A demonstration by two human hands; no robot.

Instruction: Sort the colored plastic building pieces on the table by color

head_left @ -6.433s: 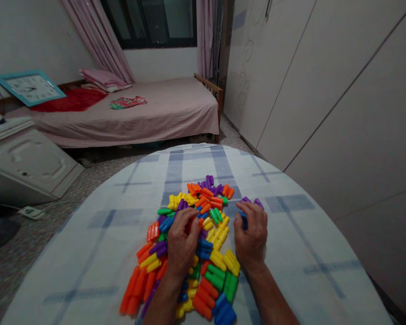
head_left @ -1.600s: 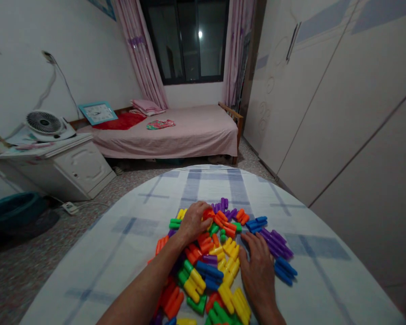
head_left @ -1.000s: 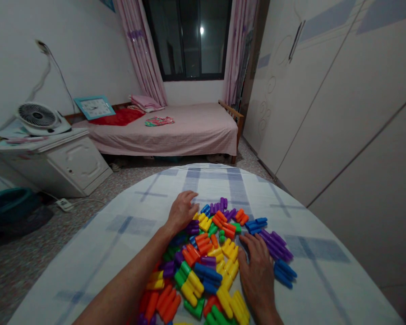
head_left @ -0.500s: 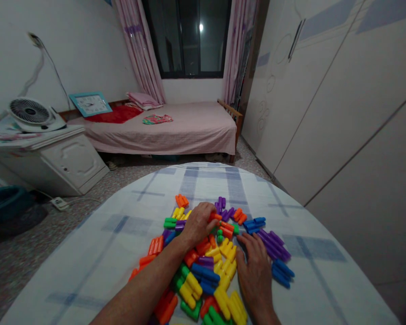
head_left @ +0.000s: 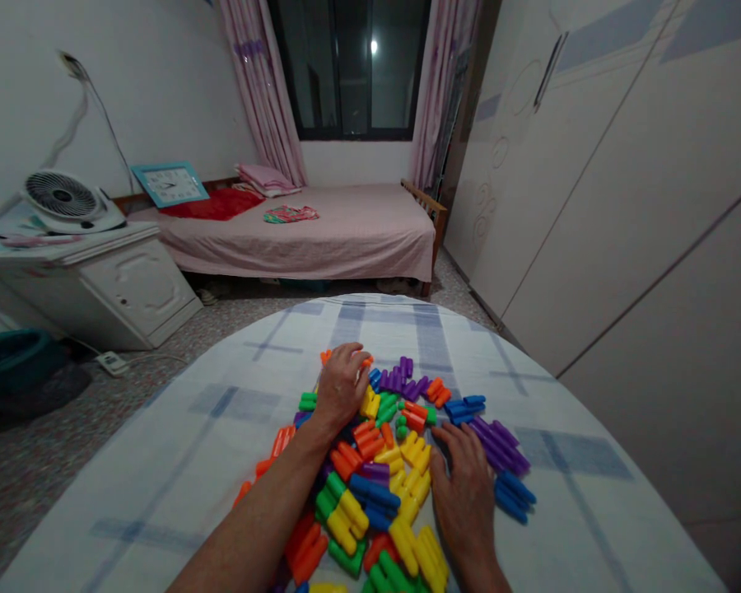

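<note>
My left hand [head_left: 341, 387] reaches to the far side of a pile of plastic building blocks, its fingers curled down on an orange block [head_left: 369, 361] that shows at the fingertips. Part of another orange block [head_left: 325, 357] peeks out on the hand's far left. My right hand [head_left: 466, 498] lies on the cloth with fingers stretched out, holding nothing. Against its fingers sits a long purple block [head_left: 500, 447], and a blue block [head_left: 514, 497] lies to the right. Yellow blocks [head_left: 412, 490] and an orange-and-green piece [head_left: 417, 414] lie between the hands.
The blocks lie on a round table with a checked cloth [head_left: 222, 428]. Purple blocks [head_left: 401, 376] and a blue block [head_left: 465, 408] mark the pile's far and right sides. Beyond stand a bed [head_left: 346, 239], a white cabinet [head_left: 139, 288] with a fan [head_left: 67, 198], and a wardrobe [head_left: 623, 189].
My left hand has moved left and away from me with the orange block, uncovering green, yellow and blue blocks in the middle. My right hand has stayed in place.
</note>
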